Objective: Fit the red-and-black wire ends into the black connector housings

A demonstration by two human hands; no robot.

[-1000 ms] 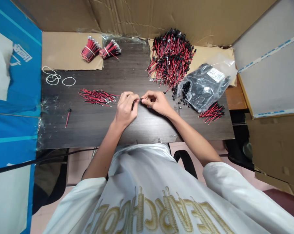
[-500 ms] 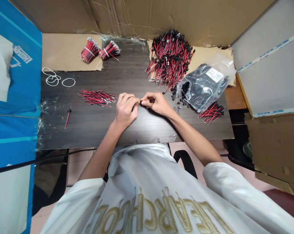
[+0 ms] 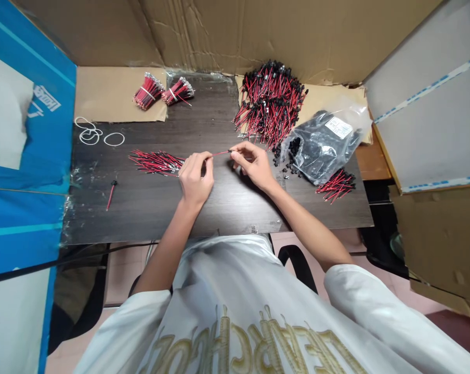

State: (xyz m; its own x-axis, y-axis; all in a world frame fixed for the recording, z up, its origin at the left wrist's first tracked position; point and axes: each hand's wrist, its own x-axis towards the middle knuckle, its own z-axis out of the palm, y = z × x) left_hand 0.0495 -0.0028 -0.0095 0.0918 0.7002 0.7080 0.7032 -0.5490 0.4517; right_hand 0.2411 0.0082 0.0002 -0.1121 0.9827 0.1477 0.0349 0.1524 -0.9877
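A short red wire (image 3: 220, 153) is stretched level between my two hands, above the middle of the table. My left hand (image 3: 197, 179) pinches its left end. At the other end, the fingertips of my right hand (image 3: 255, 165) close on a small black connector (image 3: 231, 151), partly hidden by the fingers. Just left of my left hand lies a pile of loose red and black wires (image 3: 155, 162). Beyond my right hand, black connector housings (image 3: 295, 147) spill from the mouth of a clear plastic bag (image 3: 321, 150).
A big heap of wires with black connectors (image 3: 272, 101) sits at the back. A smaller pile (image 3: 336, 185) lies right, below the bag. Two banded wire bundles (image 3: 147, 92), white rubber bands (image 3: 114, 139) and one connectored wire (image 3: 111, 196) are at left. Cardboard walls (image 3: 204, 36) enclose the table.
My hands have drawn apart, my left hand moving left, so a length of red wire now shows between them. The whole view has shifted slightly downward.
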